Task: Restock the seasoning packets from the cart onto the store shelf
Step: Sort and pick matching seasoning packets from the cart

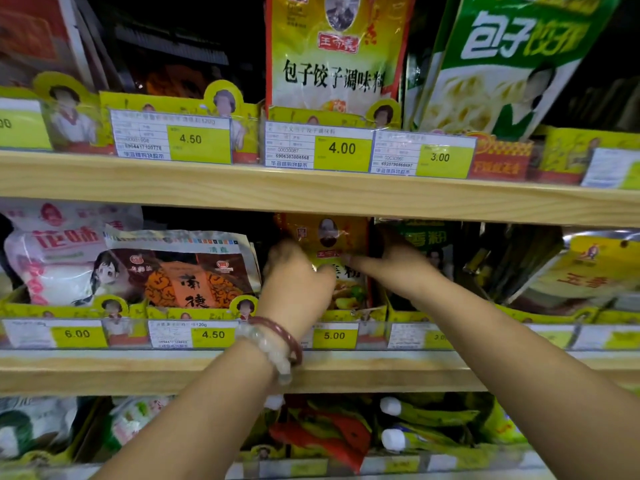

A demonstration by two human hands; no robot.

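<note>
Both hands (298,271) gripping yellow packet (341,244)

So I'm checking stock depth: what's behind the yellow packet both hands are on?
Nothing can be made out behind the yellow packet: only dark shelf space above it. The left hand and right hand cover its sides, so any packets behind stay hidden.

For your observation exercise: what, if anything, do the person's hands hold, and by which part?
Both hands are on the yellow-orange seasoning packet: left hand at its left edge, right hand at its right; the exact grip is blurred.
</note>
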